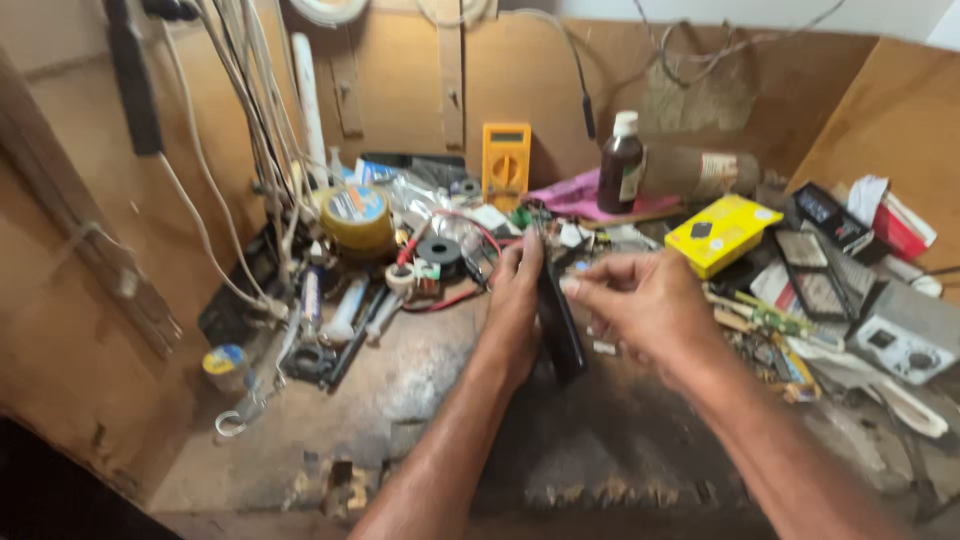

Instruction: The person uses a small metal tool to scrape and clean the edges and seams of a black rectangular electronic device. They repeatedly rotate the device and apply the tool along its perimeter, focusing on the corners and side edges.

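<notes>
My left hand (515,300) grips a thin black phone-shaped device (560,330), held on edge over the worn wooden bench (400,400). My right hand (650,300) is just to its right, fingers curled toward the device's upper edge with thumb and forefinger pinched close; whether they hold a small part is blurred. Both forearms come in from the bottom of the view.
Behind the hands lie a yellow multimeter (506,160), a dark brown bottle (620,165), a yellow box (722,232), a tape roll (356,215), red wires (470,235) and small parts. White cables (250,120) hang at left. A grey meter box (905,340) and circuit boards sit at right.
</notes>
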